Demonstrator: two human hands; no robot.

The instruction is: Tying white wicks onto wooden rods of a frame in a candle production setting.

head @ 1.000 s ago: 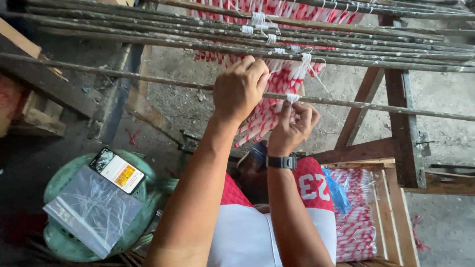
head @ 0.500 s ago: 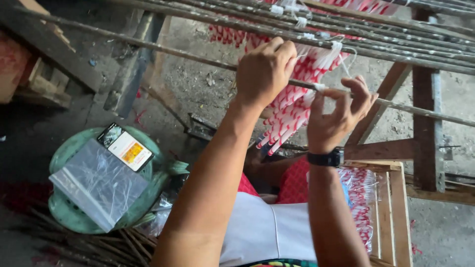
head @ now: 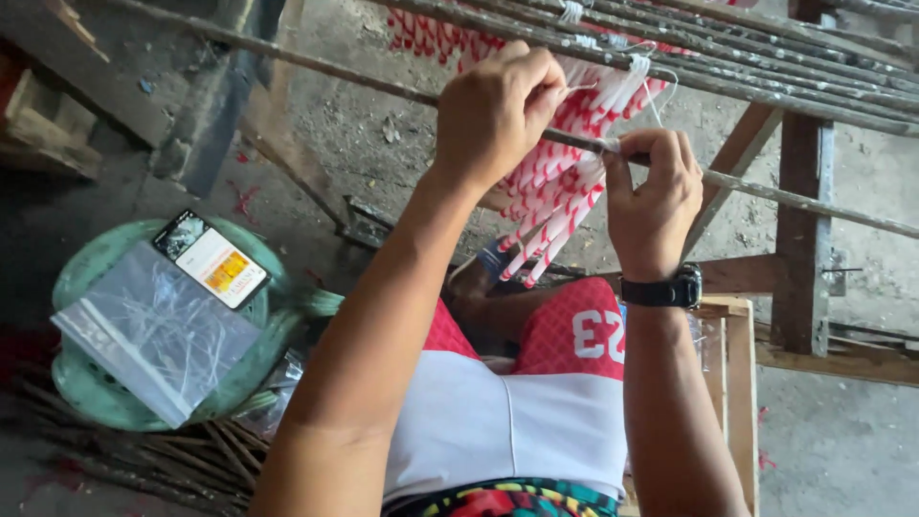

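- Nearest the lens, at 6 o'clock: red-and-white shorts [head: 536, 402] over a seated lap, both forearms rising from here toward 12 o'clock.
- At 8 o'clock, low and left: green plastic stool [head: 273, 330] carrying a clear zip bag [head: 153, 340] of thin white ties, with a phone [head: 212, 258] lying screen-up, its lower edge touching the bag.
- Below the stool, near 7 o'clock: loose pile of dark sticks [head: 182, 460] on the floor.
- At 4 o'clock: pale wooden crate [head: 739, 383] just beside the right thigh, contents hidden.
- On the right forearm, at 3 o'clock of centre: black wristwatch [head: 662, 290].
- Above it, at 1 o'clock: right hand [head: 653, 201], fingers closed narrow, thumb and forefinger pinching a white tie [head: 607, 146] against the thin rod [head: 804, 199].
- At 12 o'clock: left hand [head: 493, 113] curled in a fist over the same rod, fingertips gripping a white strand; exact hold hidden by the knuckles.
- Rod's long axis slanting from 10 o'clock down to 3 o'clock, passing under both hands.
- Between and beneath the hands: bundle of red-and-white candles [head: 555, 196], hung from the rod by white loops, long axes pointing down toward 7 o'clock, lower tips free.
- Farther, across 12 to 2 o'clock: more grimy rods [head: 766, 81] lying parallel, partly masking more red-and-white candles behind.
- Farthest, at 3 o'clock: brown wooden frame post [head: 802, 239] standing on grey concrete floor [head: 862, 450].
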